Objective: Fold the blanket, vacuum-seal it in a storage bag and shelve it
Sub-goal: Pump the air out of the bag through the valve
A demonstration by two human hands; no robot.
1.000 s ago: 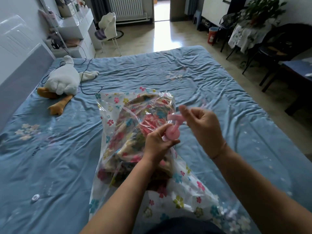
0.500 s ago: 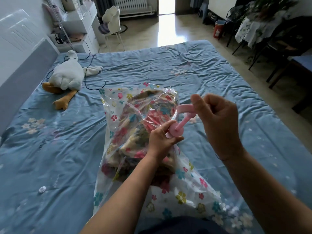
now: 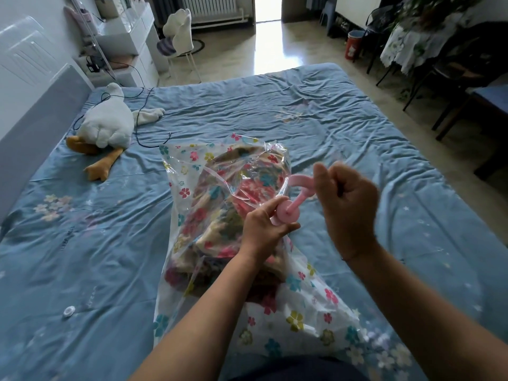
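A clear storage bag (image 3: 189, 174) printed with small flowers lies on the blue bed (image 3: 275, 111) in front of me. Inside it is the folded flowery blanket (image 3: 239, 193). A pink hand pump (image 3: 290, 210) stands on the bag near its middle. My left hand (image 3: 264, 229) grips the pump's round body against the bag. My right hand (image 3: 346, 204) is curled round the pump's T-shaped handle, which is pulled up and away from the body on its thin rod.
A white plush goose (image 3: 107, 125) with orange feet lies at the bed's left with a dark cable (image 3: 143, 116) beside it. A small white cap (image 3: 68, 311) sits on the sheet at lower left. Chairs (image 3: 453, 75) and a table stand on the floor to the right.
My right hand has drawn the pump handle upward, so the rod now shows between handle and body. The left hand has kept its grip on the pump body.
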